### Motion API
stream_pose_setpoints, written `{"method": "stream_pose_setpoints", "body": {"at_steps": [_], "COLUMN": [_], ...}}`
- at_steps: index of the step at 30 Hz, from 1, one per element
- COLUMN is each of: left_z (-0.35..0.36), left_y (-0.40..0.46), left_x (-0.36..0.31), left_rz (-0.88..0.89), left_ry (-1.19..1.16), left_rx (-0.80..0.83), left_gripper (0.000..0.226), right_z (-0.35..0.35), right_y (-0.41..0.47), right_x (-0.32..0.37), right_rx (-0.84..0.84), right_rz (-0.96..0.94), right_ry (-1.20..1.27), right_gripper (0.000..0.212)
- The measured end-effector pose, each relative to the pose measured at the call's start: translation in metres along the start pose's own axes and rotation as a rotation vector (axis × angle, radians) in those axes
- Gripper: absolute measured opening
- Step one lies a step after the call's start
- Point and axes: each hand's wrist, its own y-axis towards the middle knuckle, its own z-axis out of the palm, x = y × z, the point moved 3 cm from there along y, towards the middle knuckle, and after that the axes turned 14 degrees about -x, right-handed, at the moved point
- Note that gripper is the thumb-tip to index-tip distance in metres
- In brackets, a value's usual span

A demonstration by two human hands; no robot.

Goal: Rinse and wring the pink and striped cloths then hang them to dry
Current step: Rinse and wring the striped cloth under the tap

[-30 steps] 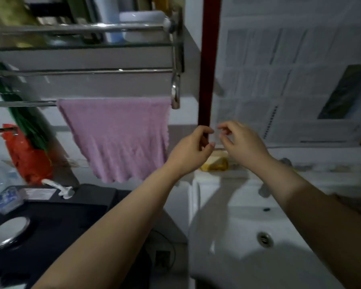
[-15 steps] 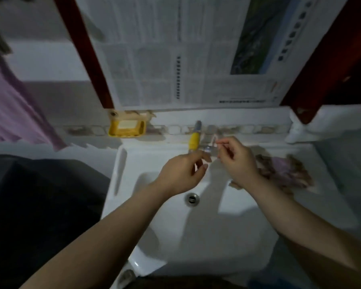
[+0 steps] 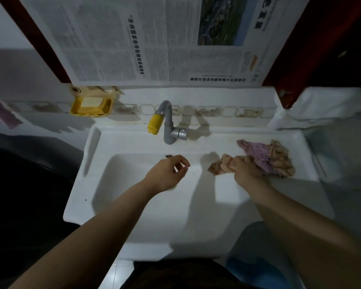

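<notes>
White sink [image 3: 196, 236] basin is now lying under both hands, the rail left behind. Left hand [image 3: 167, 176] is hovering, fingers loosely curled, holding nothing. Right hand [image 3: 245, 171] is gripping the striped cloth [image 3: 277, 159] on the sink's right ledge, so rinsing is starting. Pink cloth [image 3: 0, 113] is hanging far left.

two bare forearms are seen, uncovered from wrist to the frame's lower edge; no sleeve, watch, ring or bracelet is worn on either. the left hand [image 3: 168, 173] and the right hand [image 3: 246, 171] are ungloved, with short nails. a dark garment [image 3: 175, 274] is glimpsed at the bottom edge, below the arms.
</notes>
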Motion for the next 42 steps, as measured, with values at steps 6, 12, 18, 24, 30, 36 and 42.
{"method": "stream_pose_setpoints", "body": {"at_steps": [6,12,18,24,30,36,42], "left_z": [0.005,0.0,0.001,-0.006,-0.021,-0.037,-0.042], "left_y": [0.007,0.018,0.017,0.009,-0.002,0.003,0.009], "left_x": [-0.003,-0.013,-0.015,0.012,0.05,0.038,0.02], "left_rz": [-0.074,-0.117,-0.333,-0.643,-0.665,-0.614,-0.655], "left_ry": [-0.048,-0.18,-0.676,-1.393,-1.435,-1.531,-1.47], "left_rx": [0.008,-0.032,0.168,0.05,-0.09,-0.09,-0.072], "left_gripper": [0.011,0.015,0.076,0.043,0.024,0.019,0.042], "right_z": [-0.047,-0.144,-0.149,-0.091,-0.078,-0.054,-0.05], "right_y": [0.01,-0.011,-0.023,-0.052,0.014,0.06,0.067], "right_x": [-0.01,-0.001,0.068,0.142,0.167,0.192,0.187], "right_rx": [-0.201,-0.446,-0.146,0.33,0.059,0.05,-0.061], "right_rz": [0.152,0.114,-0.016,-0.223,0.146,0.027,0.038], "right_ry": [0.167,0.775,1.084,0.918,0.685,0.403,0.427], "right_gripper": [0.045,0.024,0.008,0.014,0.067,0.048,0.035]}}
